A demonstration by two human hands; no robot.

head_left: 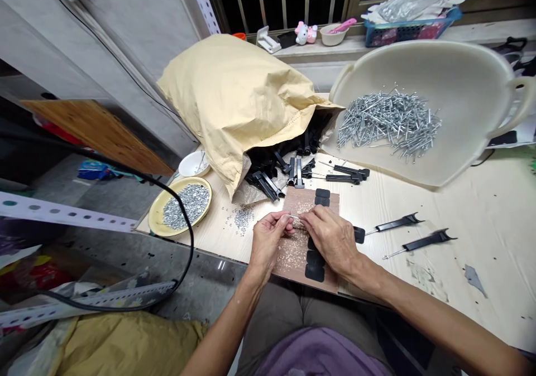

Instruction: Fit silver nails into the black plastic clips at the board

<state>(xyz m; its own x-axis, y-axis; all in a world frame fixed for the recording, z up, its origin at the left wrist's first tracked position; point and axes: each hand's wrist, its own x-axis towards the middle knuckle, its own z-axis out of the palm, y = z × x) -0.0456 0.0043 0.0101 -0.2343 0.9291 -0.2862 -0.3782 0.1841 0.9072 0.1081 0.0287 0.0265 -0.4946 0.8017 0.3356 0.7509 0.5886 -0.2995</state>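
Over a brown board, my left hand and my right hand meet with their fingertips almost together. Between them runs a thin metal pin, pinched at one side by each hand. My fingers cover most of its length. Black pads lie on the board partly under my right hand. Left of the board are small metal washers in a loose heap. Two black plastic pieces with metal pins, one upper and one lower, rest to the right.
A tan sack spills black plastic parts behind the board. A large pale basin holds many metal pins. A yellow bowl of small metal pieces stands at the table's left edge. A black cable loops nearby.
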